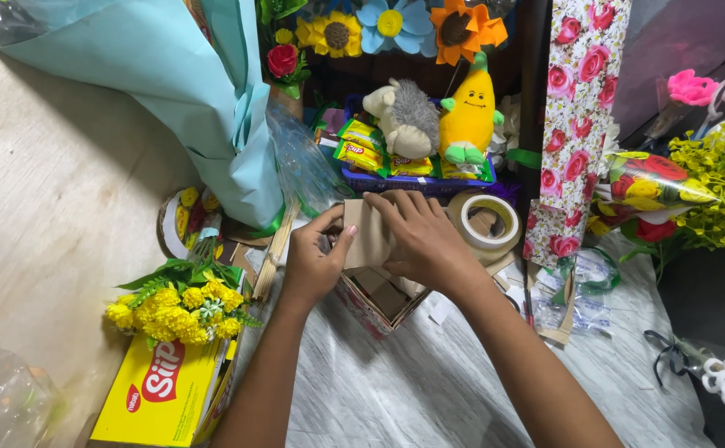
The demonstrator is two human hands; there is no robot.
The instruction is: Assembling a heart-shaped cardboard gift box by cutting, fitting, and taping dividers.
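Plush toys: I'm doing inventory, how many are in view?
2: a grey-and-cream plush animal and, touching its right side, a yellow banana plush, both behind the hands; others may be hidden.

A gift or craft shop: paper flowers [389, 25], plush toys [404, 116], floral wrapping paper [578, 108], tape roll [485, 221].

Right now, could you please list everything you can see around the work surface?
cardboard piece: one, brown, held over the small box
small box: one, floral-sided, open, under the hands
tape roll: one, tan, right of the hands
yellow flower bunch: one, yellow and green, lower left
yellow carton: one, yellow, bottom left
wrapping paper: one, light blue, upper left
banana toy: one, yellow, at back
grey plush: one, beside the banana toy
rose-print box: one, tall, upright, right
left hand: pinching the cardboard's left edge
right hand: pressed on the cardboard
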